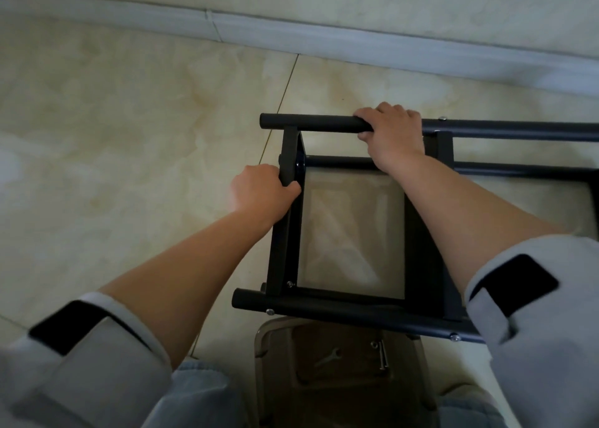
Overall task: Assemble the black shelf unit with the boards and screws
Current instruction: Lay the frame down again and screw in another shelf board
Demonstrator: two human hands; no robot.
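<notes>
shelf frame (353, 307) on its side over cream tile floor (129, 120), grey baseboard (324, 42) behind.
left hand (262, 189) grips end board (288, 155); right hand (392, 136) wraps far tube (311, 123); brown stool (340, 363) below holds wrench (329, 357), screws (383, 354).

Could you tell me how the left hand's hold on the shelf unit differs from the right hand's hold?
The left hand grips the flat black end board, while the right hand grips the far round tube. The left hand sits nearer the person and lower in view; the right hand reaches further, toward the wall. The left thumb hooks the board's inner side; the right thumb tucks under the tube. Both wrap their fingers round a part of the frame.
</notes>
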